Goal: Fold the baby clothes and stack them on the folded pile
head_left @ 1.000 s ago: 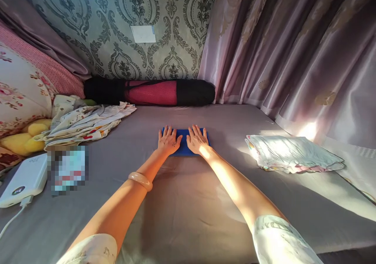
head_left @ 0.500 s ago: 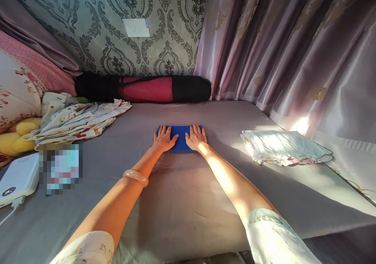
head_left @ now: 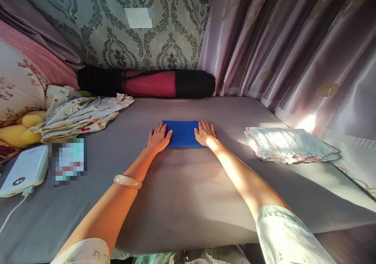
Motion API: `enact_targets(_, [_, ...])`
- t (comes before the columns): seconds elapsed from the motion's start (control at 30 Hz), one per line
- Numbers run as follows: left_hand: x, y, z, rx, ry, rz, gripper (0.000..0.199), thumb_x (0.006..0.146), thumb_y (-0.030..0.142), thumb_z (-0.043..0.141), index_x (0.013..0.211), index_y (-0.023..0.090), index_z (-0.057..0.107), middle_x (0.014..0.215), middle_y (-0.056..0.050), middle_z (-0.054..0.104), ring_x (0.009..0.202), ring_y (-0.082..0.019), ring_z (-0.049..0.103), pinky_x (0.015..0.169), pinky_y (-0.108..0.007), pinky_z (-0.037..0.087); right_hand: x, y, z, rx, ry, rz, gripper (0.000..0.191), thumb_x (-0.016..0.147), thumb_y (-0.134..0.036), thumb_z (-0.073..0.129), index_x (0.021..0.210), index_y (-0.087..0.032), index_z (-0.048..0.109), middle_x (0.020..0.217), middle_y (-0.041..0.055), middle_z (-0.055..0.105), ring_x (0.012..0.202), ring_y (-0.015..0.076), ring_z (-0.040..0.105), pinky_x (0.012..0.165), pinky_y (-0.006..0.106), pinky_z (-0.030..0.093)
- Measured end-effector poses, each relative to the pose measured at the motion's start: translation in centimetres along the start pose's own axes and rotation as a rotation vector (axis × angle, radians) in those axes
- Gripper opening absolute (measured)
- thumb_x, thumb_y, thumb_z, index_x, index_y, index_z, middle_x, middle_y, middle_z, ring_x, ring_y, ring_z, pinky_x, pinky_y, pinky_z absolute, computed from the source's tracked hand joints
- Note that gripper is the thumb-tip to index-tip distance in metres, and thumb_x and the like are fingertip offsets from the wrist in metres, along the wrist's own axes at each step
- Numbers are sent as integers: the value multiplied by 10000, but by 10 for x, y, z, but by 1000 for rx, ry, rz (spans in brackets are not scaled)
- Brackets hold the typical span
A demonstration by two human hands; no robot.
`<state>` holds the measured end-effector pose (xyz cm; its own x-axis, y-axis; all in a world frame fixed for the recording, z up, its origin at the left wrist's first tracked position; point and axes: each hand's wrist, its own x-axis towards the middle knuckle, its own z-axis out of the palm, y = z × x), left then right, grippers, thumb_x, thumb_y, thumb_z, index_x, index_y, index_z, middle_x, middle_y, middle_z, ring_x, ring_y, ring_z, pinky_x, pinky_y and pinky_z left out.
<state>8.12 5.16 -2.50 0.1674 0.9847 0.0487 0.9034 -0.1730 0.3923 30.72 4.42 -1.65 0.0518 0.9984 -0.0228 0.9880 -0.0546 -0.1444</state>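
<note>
A flat blue rectangular piece, which looks like folded cloth (head_left: 183, 134), lies on the grey sheet in front of me. My left hand (head_left: 159, 138) rests palm down at its left edge, fingers spread, thumb on the blue surface. At the right edge lies my right hand (head_left: 205, 133), also palm down with its fingers extended. Neither hand grips anything. A pale bangle (head_left: 127, 182) circles my left forearm.
Folded light cloth (head_left: 290, 144) lies to the right. Crumpled printed cloth (head_left: 85, 113), a yellow plush item (head_left: 17, 132), a white power bank (head_left: 26, 170) with a cable and a blurred item are left. A black-and-red roll (head_left: 147, 84) lies along the wall.
My hands have moved apart, from on top of the blue piece toward its left and right edges, showing more of it. The camera view has shifted slightly.
</note>
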Motion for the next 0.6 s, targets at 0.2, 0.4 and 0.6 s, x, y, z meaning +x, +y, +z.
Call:
enact_targets(0.2, [-4, -6, 0, -89, 104, 31, 556, 969, 425, 233, 1450, 206, 405, 1550, -81, 374, 1452, -223, 285, 1181, -448, 223, -2, -35, -5, -3, 36, -130, 615, 1014, -401, 160, 1535, -88, 254, 1614, 120, 175, 1493, 249, 95, 1191, 496, 76])
enact_targets(0.4, [-4, -7, 0, -66, 101, 46, 538, 941, 376, 319, 1446, 216, 414, 1539, -77, 393, 1440, -228, 311, 1177, -441, 235, -3, -46, 10, 8, 5, -134, 612, 1016, -433, 171, 1534, -125, 275, 1608, 119, 207, 1486, 266, 132, 1184, 516, 71])
enact_targets(0.6, [-5, -7, -1, -69, 85, 40, 546, 938, 360, 323, 1449, 188, 411, 1548, -84, 376, 1445, -227, 300, 1187, -431, 216, -3, -45, 6, 15, -30, -127, 606, 1014, -423, 203, 1535, -121, 269, 1609, 123, 204, 1486, 272, 126, 1184, 515, 63])
